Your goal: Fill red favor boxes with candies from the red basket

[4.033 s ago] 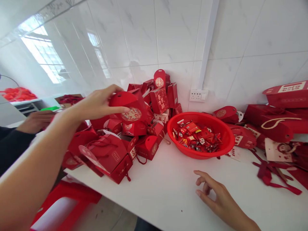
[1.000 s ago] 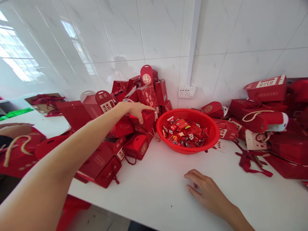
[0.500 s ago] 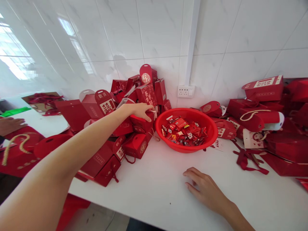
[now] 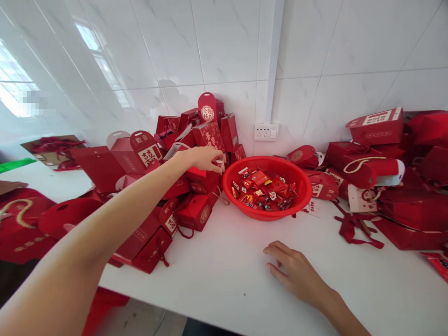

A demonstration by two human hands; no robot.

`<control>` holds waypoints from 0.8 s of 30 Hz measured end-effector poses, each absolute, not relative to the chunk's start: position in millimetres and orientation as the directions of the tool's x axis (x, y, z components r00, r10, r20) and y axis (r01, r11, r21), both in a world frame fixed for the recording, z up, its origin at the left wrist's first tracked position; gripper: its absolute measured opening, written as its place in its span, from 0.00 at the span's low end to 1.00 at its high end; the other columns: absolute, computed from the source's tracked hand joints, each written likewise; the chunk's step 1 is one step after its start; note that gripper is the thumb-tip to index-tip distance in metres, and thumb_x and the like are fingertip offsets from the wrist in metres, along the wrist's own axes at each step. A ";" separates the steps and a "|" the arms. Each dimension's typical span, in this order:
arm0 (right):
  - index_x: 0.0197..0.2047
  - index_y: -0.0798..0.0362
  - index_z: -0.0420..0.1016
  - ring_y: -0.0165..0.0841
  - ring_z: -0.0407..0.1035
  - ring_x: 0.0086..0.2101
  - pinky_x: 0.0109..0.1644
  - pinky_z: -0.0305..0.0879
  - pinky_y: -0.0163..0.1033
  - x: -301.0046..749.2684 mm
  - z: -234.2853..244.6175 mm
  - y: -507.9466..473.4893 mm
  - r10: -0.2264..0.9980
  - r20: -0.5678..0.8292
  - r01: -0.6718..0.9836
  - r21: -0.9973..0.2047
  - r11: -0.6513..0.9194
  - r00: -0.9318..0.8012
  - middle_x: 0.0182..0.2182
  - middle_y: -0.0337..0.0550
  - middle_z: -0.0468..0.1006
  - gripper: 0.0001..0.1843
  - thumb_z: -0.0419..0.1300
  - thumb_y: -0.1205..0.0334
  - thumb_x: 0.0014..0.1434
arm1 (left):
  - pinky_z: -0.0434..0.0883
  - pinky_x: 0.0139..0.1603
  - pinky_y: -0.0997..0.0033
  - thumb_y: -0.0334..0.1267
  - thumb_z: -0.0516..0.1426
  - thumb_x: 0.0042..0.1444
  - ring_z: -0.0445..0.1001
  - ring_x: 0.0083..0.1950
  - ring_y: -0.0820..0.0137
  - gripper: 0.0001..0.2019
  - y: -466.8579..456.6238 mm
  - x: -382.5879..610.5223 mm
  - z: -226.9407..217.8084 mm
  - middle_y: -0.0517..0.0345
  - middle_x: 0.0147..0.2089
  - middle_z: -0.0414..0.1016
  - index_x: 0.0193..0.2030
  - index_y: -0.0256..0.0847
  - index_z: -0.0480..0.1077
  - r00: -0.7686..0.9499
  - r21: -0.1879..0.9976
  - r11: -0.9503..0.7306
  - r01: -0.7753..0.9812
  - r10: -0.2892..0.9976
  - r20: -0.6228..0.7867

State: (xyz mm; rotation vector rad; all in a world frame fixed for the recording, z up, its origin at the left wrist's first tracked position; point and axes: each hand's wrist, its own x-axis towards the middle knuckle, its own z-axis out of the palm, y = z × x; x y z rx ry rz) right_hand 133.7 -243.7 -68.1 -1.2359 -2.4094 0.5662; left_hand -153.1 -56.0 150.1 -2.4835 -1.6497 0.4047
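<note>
Under the left hand (image 4: pixel 202 157), a plain red gift box (image 4: pixel 207 178)

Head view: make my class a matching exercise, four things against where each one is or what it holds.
1 left hand
2 right hand
3 red basin
4 wall socket

a on the tiled wall
b holds wrapped sweets
c flat on the white table
d at the pile of red boxes

Pairs: 1-d, 2-c, 3-b, 4-a
</note>
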 end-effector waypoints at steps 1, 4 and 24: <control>0.52 0.53 0.73 0.35 0.76 0.33 0.41 0.75 0.45 133.7 -68.1 -244.0 0.825 0.143 0.676 -0.507 0.535 -0.547 0.47 0.47 0.79 0.14 0.55 0.70 0.65 | 0.71 0.54 0.65 0.53 0.57 0.59 0.75 0.57 0.55 0.26 -59.7 -149.2 152.6 0.46 0.58 0.76 0.60 0.42 0.71 0.359 -0.276 -0.373 0.886 0.928 -0.102; 0.53 0.53 0.73 0.35 0.76 0.34 0.42 0.75 0.45 133.2 -67.4 -244.8 0.825 0.135 0.679 -0.504 0.534 -0.549 0.48 0.47 0.79 0.14 0.55 0.70 0.64 | 0.71 0.51 0.66 0.52 0.51 0.65 0.78 0.50 0.58 0.21 -69.0 -134.0 158.1 0.49 0.47 0.81 0.45 0.40 0.78 0.368 -0.290 -0.351 0.890 0.930 0.002; 0.51 0.52 0.75 0.34 0.75 0.33 0.42 0.73 0.42 135.4 -59.0 -241.6 0.845 0.174 0.667 -0.542 0.511 -0.506 0.48 0.46 0.80 0.15 0.57 0.71 0.62 | 0.75 0.49 0.63 0.29 0.62 0.43 0.78 0.52 0.51 0.33 -53.2 -19.1 47.4 0.44 0.57 0.79 0.61 0.42 0.74 0.523 -0.005 -0.599 0.801 0.703 -0.481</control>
